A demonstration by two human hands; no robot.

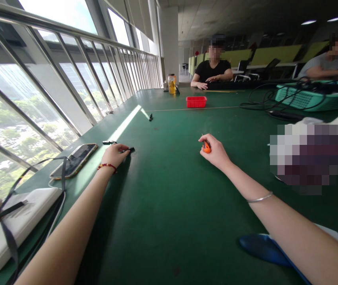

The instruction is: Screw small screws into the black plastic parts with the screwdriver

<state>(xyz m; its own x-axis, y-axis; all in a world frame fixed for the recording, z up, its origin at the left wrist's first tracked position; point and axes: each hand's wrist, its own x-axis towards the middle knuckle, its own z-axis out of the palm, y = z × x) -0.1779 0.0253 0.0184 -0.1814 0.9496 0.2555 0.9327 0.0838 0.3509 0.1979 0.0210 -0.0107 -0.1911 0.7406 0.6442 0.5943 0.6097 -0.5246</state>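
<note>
Left of frame centre, the left hand [114, 154] pinches fingers together on a small black piece [130, 149] lying on the green table [169, 206], while the right hand [215, 152], mid-frame, clamps an orange part [206, 147], seemingly light, rigid plastic, best gripped by its sides.

One phone [74, 159], one red tray [196, 102]

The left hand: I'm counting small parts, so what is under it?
A small black piece pokes out from under the left hand's fingertips on the green table. How far it runs under the hand is hidden.
</note>
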